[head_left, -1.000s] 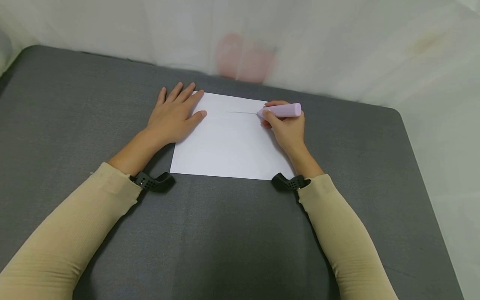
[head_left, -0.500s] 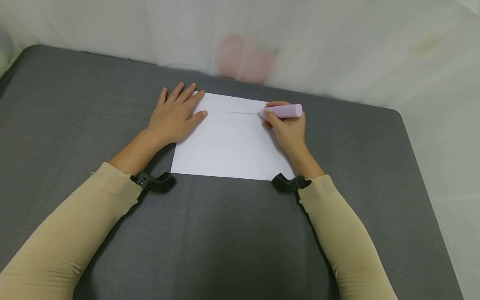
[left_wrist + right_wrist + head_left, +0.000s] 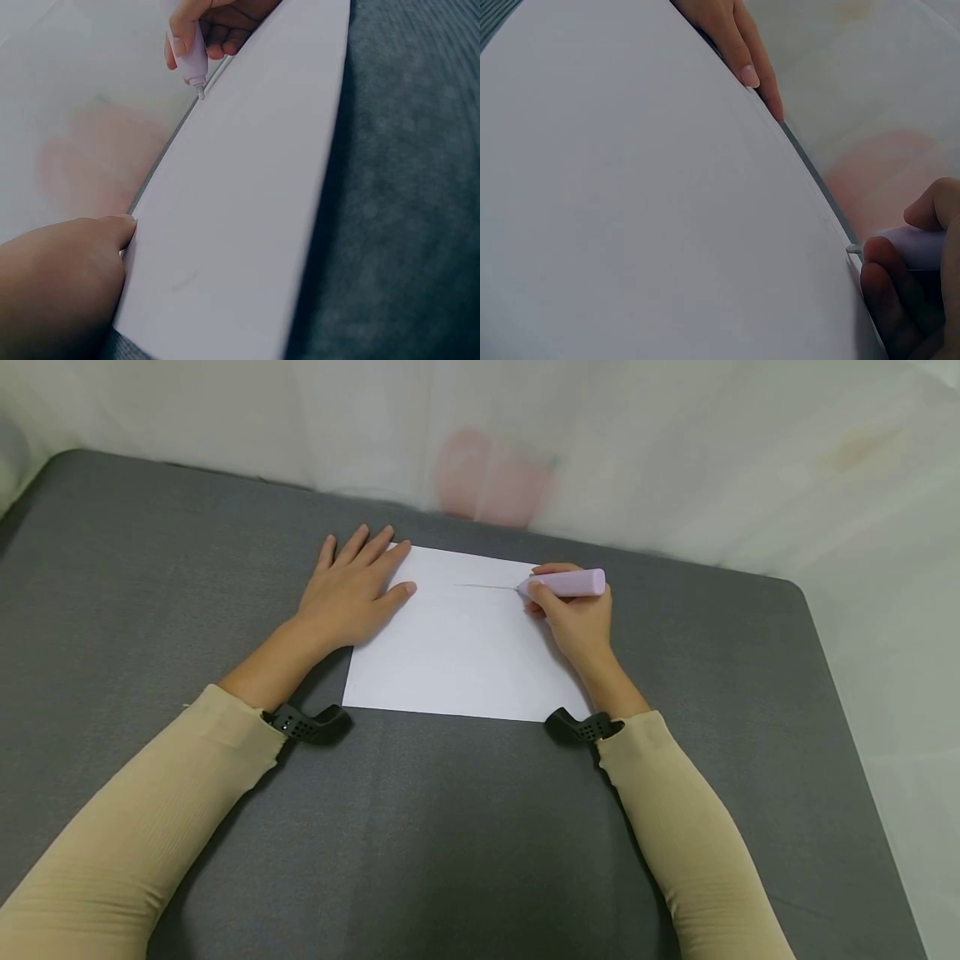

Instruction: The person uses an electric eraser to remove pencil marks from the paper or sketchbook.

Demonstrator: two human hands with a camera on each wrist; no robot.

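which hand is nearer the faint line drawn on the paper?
Right. The right hand holds the pink pen with its tip at the line's right end. The left hand lies flat on the paper's left edge, apart from the line.

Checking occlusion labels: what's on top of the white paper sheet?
On the paper: the left hand lies flat on its left edge, the right hand holds a pink pen tip-down beside a thin drawn line. Paper beneath both hands is hidden.

Pink pen (image 3: 570, 582) tip-down on wht paper (image 3: 457, 652)

Grey table (image 3: 150, 568) (fabric-like top) carries white paper sheet (image 3: 457, 652).
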